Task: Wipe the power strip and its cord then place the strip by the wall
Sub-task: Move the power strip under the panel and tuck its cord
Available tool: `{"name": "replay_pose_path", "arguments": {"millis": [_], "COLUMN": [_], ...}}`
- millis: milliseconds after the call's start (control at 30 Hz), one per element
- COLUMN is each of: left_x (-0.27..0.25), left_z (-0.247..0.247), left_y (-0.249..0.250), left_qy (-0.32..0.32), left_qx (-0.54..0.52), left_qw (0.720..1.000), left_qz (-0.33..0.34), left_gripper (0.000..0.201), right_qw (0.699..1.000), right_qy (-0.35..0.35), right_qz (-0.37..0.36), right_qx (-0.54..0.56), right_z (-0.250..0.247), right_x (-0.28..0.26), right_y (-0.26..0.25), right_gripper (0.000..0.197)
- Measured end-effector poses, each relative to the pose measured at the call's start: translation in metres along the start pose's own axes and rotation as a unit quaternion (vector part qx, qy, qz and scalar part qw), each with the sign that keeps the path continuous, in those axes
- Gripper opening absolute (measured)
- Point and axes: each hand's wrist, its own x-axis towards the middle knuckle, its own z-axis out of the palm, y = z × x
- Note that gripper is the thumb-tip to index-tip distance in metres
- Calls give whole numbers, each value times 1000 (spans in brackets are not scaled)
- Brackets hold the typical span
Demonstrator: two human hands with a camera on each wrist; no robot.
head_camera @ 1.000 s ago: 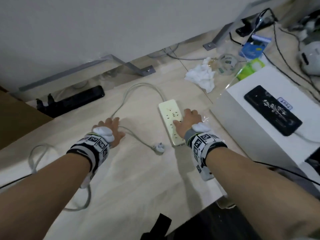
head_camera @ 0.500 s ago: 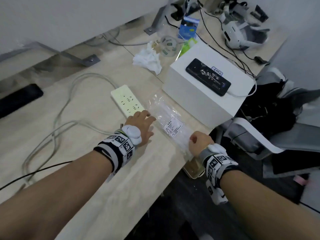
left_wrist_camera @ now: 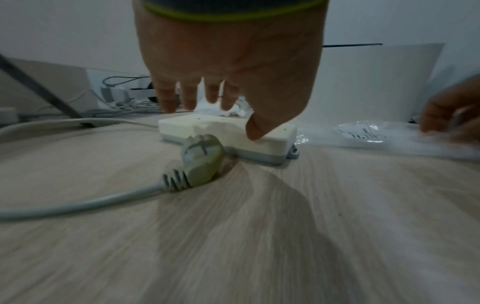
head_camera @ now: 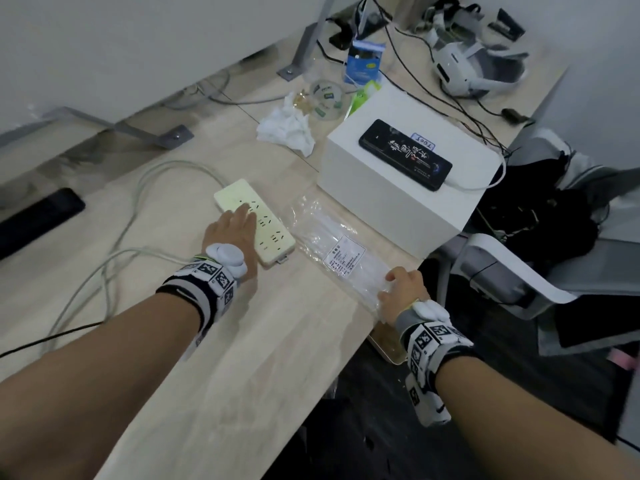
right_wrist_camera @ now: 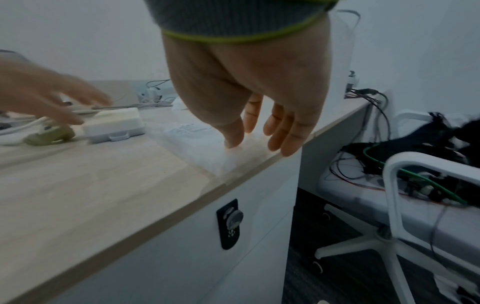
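Observation:
The cream power strip (head_camera: 266,233) lies flat on the wooden desk (head_camera: 277,341), its grey cord (head_camera: 145,178) looping off to the left. The plug (left_wrist_camera: 201,160) lies against the strip's near end. My left hand (head_camera: 242,216) is spread over the strip with straight fingers, and in the left wrist view the thumb touches the strip's top (left_wrist_camera: 228,127). My right hand (head_camera: 391,285) rests on the near end of a clear plastic bag (head_camera: 332,237) at the desk's right edge, thumb down on it, fingers relaxed over the edge. A crumpled white tissue (head_camera: 287,128) lies behind the strip.
A white box (head_camera: 398,202) with a black device (head_camera: 405,154) on top stands right of the strip. Behind are a blue carton (head_camera: 363,60), cables and a white headset (head_camera: 457,71). A black bar (head_camera: 38,220) lies far left. A chair (head_camera: 519,278) stands off the desk's right edge.
The view swung right. My left hand left the cord and came onto the power strip. My right hand left the strip and went to the plastic bag at the desk edge.

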Motion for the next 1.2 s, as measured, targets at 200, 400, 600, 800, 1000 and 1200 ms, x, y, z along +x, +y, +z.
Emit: {"name": "replay_pose_path", "arguments": {"millis": [200,400,600,800,1000,1200], "left_x": [-1,11,8,13,15,20], "left_z": [4,2,0,-1,-18,-39], "left_y": [23,0,-12,-25,-38,-49], "left_qy": [-19,-34,35,1,-53,-75], "left_qx": [10,-43,-166,-140,-191,-212], "left_qw": [993,998,985,988,977,971], "left_qz": [116,-6,-41,-68,-83,-80], "left_gripper": [65,64,69,69,65,54], "right_qw": [991,981,967,955,945,953], "right_qy": [81,29,-62,-140,-194,-152], "right_qz": [-109,-187,-245,-225,-215,-226], "right_qx": [12,34,-22,-130,-154,-135], "right_z": [-12,-17,-17,-21,-51,-82], "right_x": [-7,18,46,69,85,94], "right_y": [-45,-104,-166,-195,-230,-259], "right_gripper": [25,24,33,28,36,33]}}
